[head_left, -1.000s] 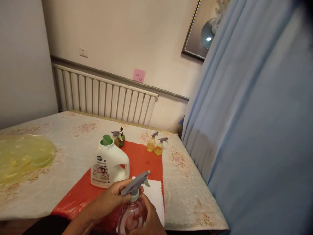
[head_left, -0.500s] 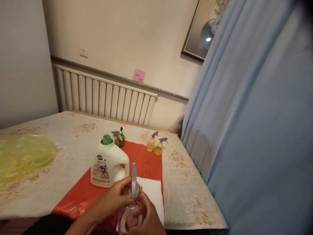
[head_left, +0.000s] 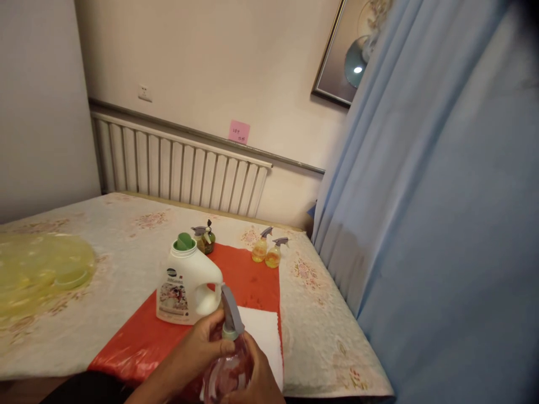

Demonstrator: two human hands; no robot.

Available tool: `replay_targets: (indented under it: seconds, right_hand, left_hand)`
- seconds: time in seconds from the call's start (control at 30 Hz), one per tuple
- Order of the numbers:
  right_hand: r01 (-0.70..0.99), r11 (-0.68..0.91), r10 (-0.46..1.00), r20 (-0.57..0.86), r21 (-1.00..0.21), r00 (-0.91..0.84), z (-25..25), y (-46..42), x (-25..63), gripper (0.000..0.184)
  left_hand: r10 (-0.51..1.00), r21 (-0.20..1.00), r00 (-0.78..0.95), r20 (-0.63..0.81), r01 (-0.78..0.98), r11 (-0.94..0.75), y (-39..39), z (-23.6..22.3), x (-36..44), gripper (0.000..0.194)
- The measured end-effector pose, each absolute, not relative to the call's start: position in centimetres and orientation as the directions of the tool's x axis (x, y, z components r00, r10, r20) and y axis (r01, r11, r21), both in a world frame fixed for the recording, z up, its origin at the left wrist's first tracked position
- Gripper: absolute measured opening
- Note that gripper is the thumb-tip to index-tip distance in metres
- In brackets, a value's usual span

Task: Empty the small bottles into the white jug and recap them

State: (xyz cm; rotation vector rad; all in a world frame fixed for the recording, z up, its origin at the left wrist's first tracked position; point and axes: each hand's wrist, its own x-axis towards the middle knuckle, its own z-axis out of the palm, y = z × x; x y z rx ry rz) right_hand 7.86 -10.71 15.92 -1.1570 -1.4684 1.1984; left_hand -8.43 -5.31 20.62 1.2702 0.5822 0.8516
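Pink spray bottle (head_left: 229, 370) is occupying the grip, left hand (head_left: 207, 343) clasping its neck (head_left: 229, 334), right hand (head_left: 260, 373) cupping below; I'm fearing smooth plastic could be slipping.

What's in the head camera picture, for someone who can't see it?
A person's left hand and right hand hold a pink spray bottle near a red sheet; a white jug and two yellow spray bottles stand beyond.

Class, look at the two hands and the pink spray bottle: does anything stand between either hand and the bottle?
Nothing visible does. The left hand grips the pink spray bottle near its neck, and the right hand holds its body. The white jug stands beyond the left hand, not between.
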Motion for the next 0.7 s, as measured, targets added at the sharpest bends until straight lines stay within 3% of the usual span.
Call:
replay_targets:
  seconds: [0.23,0.43,0.7]
  right_hand:
    - [0.108,0.089,0.984,0.071,-0.99,-0.166,15.8,-10.7,7.8,0.094]
    - [0.101,0.064,0.992,0.052,-0.993,-0.118,15.0,-10.4,7.8,0.1]
    - [0.082,0.047,0.994,0.039,-0.996,-0.101,14.4,-10.2,7.9,0.101]
  left_hand:
    - [0.772,0.985,0.632,0.058,-0.164,0.06,-5.6,20.5,-9.3,0.045]
    - [0.843,0.972,0.521,0.132,-0.234,-0.008,-5.2,19.3,-8.2,0.043]
    - [0.858,0.985,0.494,0.141,-0.155,-0.073,-5.6,21.3,-8.3,0.039]
